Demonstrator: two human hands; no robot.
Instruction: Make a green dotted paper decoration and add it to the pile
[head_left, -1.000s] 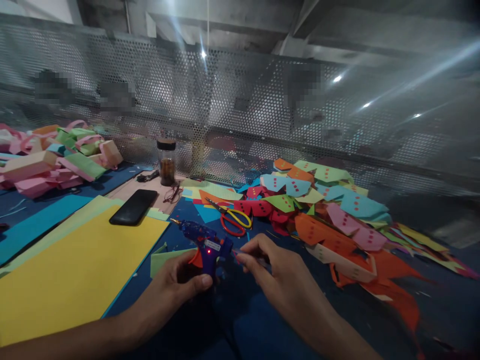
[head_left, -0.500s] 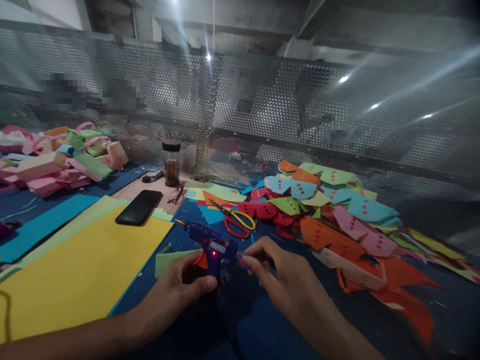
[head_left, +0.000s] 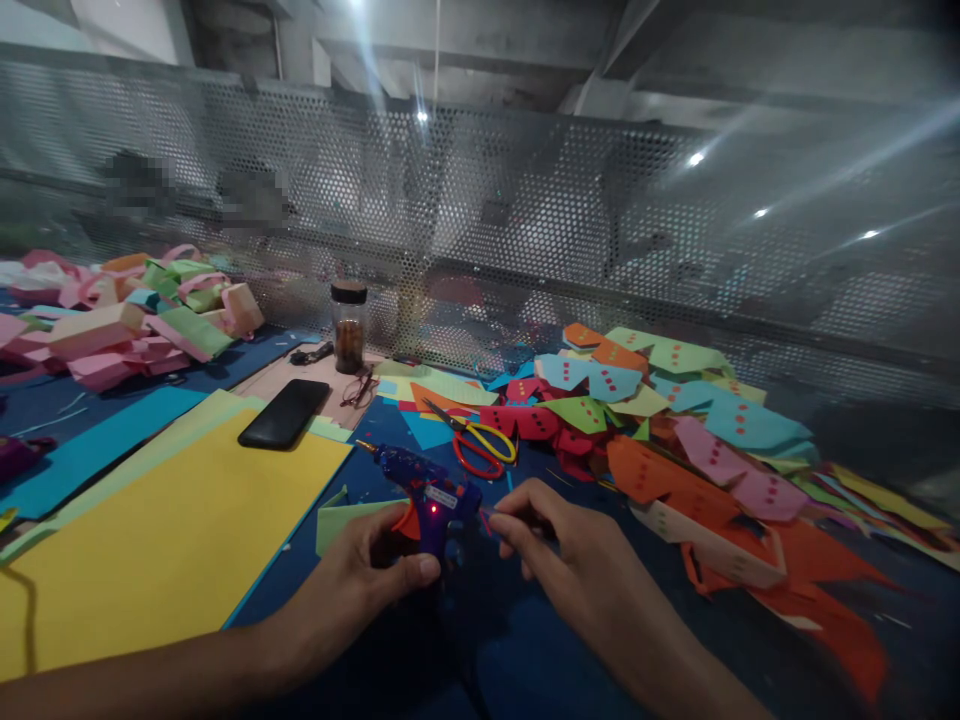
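Observation:
My left hand [head_left: 360, 580] is wrapped round the handle of a blue glue gun [head_left: 424, 490] with an orange trigger and a lit red lamp; its nozzle points away to the left. My right hand [head_left: 559, 545] pinches a thin stick at the rear of the gun; what the stick is I cannot make out. Both hands hover over the dark blue table top [head_left: 480, 640]. A light green paper piece [head_left: 341, 520] lies just left of the gun.
Scissors [head_left: 476, 440] with red and yellow handles lie behind the gun. A heap of dotted coloured paper shapes [head_left: 675, 440] spreads to the right. Large yellow sheet [head_left: 157, 530], black phone [head_left: 285, 413], jar [head_left: 349, 326] and folded paper boxes [head_left: 127, 320] stand left. A perforated metal screen [head_left: 525, 220] closes the back.
The view has drifted slightly so everything sits a little further right and lower. Both hands keep the same hold on the glue gun and the stick.

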